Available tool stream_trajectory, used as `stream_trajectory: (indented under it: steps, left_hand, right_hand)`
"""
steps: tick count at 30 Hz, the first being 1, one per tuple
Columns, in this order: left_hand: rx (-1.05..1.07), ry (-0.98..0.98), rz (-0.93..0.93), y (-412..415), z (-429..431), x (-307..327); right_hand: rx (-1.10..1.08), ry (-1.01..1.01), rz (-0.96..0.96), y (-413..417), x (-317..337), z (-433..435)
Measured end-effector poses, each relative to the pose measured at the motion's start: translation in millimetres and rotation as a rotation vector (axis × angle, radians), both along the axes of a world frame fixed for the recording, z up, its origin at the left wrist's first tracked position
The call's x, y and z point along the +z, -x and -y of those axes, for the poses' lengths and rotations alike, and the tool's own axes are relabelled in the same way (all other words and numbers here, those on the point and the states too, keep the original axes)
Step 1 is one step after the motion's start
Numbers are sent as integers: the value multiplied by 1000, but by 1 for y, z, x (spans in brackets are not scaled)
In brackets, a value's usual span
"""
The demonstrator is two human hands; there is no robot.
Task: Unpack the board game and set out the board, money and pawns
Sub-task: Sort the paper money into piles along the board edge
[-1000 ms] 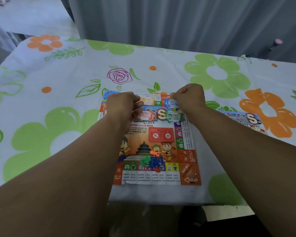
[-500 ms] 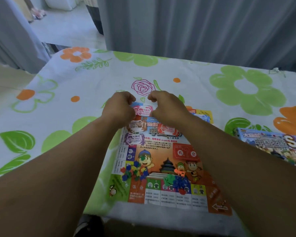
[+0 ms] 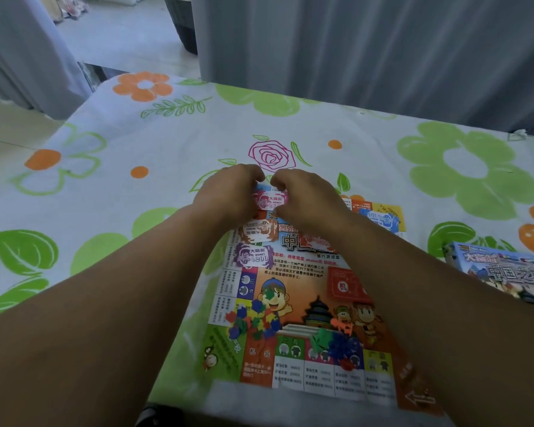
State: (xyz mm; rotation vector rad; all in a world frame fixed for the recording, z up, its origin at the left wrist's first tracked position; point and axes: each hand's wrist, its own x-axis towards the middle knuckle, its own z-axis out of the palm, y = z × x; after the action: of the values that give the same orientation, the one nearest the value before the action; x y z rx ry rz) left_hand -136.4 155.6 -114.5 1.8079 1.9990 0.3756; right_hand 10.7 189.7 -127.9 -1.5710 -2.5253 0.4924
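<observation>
Head view: the left hand (image 3: 228, 195) and right hand (image 3: 305, 200) meet at the far edge of the board (image 3: 305, 291), which lies on the counter (image 3: 167, 143). The curled fingers (image 3: 250, 175) of both pinch one pink money note (image 3: 270, 201). A brown note (image 3: 256, 231) and a purple note (image 3: 253, 255) lie just nearer. The pawns (image 3: 253, 322) are heaped on the board, and the box (image 3: 506, 272) sits to the right.

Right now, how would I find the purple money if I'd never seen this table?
Find the colourful game board on the flowery tablecloth. Three money notes line its left edge. The purple note is the one nearest the person, below the brown note and the pink note.
</observation>
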Motion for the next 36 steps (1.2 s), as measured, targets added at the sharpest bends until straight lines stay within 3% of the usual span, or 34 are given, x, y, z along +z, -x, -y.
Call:
stream_trajectory:
  steps: [36]
  left_hand:
    - [48, -1, 64, 2, -3, -7]
  right_hand:
    - [-60, 71, -116, 0, 1, -2]
